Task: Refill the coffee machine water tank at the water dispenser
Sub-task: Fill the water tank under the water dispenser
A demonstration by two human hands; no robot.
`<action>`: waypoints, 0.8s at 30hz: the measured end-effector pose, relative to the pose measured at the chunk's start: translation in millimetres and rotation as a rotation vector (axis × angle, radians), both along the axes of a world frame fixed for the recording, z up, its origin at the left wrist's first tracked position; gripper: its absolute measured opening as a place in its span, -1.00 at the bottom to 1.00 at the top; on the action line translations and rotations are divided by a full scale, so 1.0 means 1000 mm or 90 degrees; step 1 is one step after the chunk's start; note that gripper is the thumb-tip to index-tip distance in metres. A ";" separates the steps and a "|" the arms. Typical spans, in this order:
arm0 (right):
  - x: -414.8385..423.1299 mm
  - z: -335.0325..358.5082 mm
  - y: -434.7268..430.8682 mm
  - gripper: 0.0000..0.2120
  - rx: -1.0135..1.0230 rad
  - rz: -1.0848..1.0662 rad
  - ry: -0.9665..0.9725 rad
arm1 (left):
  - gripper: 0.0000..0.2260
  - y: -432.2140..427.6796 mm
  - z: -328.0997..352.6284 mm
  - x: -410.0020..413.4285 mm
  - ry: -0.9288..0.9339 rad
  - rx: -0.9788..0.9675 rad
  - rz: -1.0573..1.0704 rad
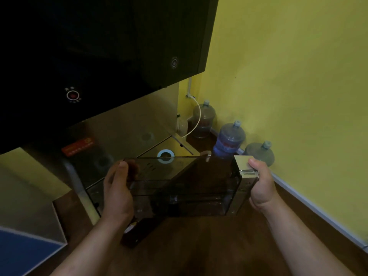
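Refill at an early stage: the water tank is being held in front of the water dispenser; the left hand is gripping the tank's left end, thumb lying over the rim, and the right hand is gripping the metal-faced right end, thumb on top; the tank is hanging in the air between them, just before the dispenser's steel recess and above the wooden floor, resting on nothing. Judged from this, the tank is already at the dispenser and filling is not yet begun; the smoky walls are showing no clear water line, so the tank is probably empty or nearly so; placing it under an outlet, pressing a control such as the red-lit button, and carrying it back are remaining. The outlets are hiding under the black panel's overhang; the dim light is obscuring the tank's bottom; a dark object below the tank is defying identification; most fingers are lying behind the tank; large bottles are standing by the yellow wall.
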State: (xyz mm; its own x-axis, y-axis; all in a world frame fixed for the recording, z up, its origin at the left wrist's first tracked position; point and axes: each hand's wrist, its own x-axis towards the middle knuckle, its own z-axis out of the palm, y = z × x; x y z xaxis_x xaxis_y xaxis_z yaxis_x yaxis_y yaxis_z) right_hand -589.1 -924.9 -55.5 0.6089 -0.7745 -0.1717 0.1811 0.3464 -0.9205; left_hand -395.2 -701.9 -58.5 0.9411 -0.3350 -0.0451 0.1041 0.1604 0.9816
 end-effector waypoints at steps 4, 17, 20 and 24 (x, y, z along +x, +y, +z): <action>0.011 -0.001 -0.027 -0.64 0.007 0.033 0.040 | -0.72 -0.013 0.001 0.002 -0.015 0.005 0.039; 0.053 0.003 -0.134 -0.47 0.035 0.220 0.066 | -0.78 -0.079 0.006 -0.031 0.046 -0.033 0.183; 0.060 0.004 -0.166 -0.52 0.022 0.268 0.066 | -0.79 -0.105 0.004 -0.044 0.038 -0.050 0.230; 0.068 0.008 -0.199 -0.64 -0.011 0.359 0.067 | -0.76 -0.137 0.001 -0.060 0.048 -0.056 0.312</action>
